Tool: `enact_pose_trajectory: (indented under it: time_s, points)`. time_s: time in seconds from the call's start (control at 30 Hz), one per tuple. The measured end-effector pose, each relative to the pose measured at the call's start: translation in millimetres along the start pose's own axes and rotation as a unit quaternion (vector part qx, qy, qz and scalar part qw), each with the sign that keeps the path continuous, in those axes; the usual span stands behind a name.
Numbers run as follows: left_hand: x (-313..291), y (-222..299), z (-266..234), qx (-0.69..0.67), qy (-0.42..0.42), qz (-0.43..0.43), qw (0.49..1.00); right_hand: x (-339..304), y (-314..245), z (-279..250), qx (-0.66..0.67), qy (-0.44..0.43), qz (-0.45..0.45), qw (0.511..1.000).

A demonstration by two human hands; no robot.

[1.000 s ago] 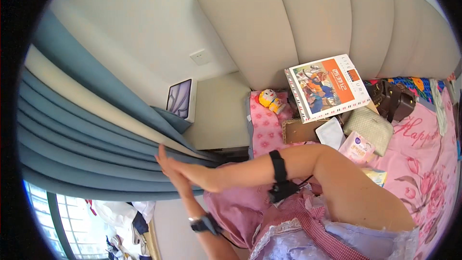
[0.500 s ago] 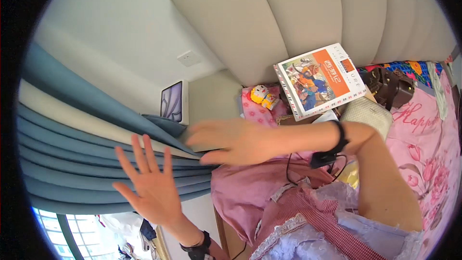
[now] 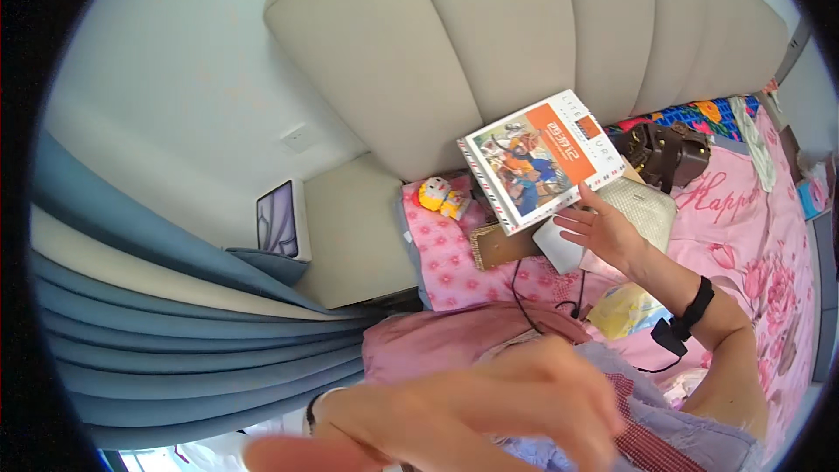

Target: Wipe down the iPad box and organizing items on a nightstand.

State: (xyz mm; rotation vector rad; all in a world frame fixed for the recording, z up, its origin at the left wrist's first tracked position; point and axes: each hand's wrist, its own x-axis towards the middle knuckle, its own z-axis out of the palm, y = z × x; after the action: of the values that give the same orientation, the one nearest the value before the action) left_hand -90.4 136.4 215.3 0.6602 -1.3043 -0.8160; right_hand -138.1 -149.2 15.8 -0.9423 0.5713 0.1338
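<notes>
My right hand (image 3: 605,232) is over the bed, its fingers apart and nothing in it. Its thumb overlaps the lower right edge of a thick illustrated book (image 3: 537,166) with a white and orange cover; whether it touches cannot be told. My left hand (image 3: 472,393) is close and blurred across the lower middle, over my lap, with its fingers smeared. Under the book are a brown flat thing (image 3: 507,246) and a white flat thing (image 3: 559,246). A cream textured pouch (image 3: 651,210) lies beside my right hand. Black bands circle both wrists.
A yellow-and-white doll (image 3: 441,197) sits on pink bedding (image 3: 446,275). Right of the book lies a brown leather bag (image 3: 669,153). A padded headboard (image 3: 516,26) rises behind. To the left are a bedside cabinet (image 3: 358,227), a white tablet box (image 3: 281,220) and blue curtains (image 3: 175,323).
My right hand has moved right, from beside the curtain to the book's edge. My left hand, earlier raised and spread, has swung right and down across my lap. The view has shifted.
</notes>
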Motion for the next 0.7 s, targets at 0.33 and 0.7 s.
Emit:
enact_pose_trajectory:
  time_s: [0.33, 0.7]
  points:
    - [-21, -7, -2, 0.124, 0.011, 0.177, 0.976, 43, 19, 6, -0.005, 0.038, -0.044, 0.998]
    - [-128, -38, -79, -0.071, 0.45, -0.228, 0.86, -2, -52, 27, 0.077, 0.016, -0.13, 0.988]
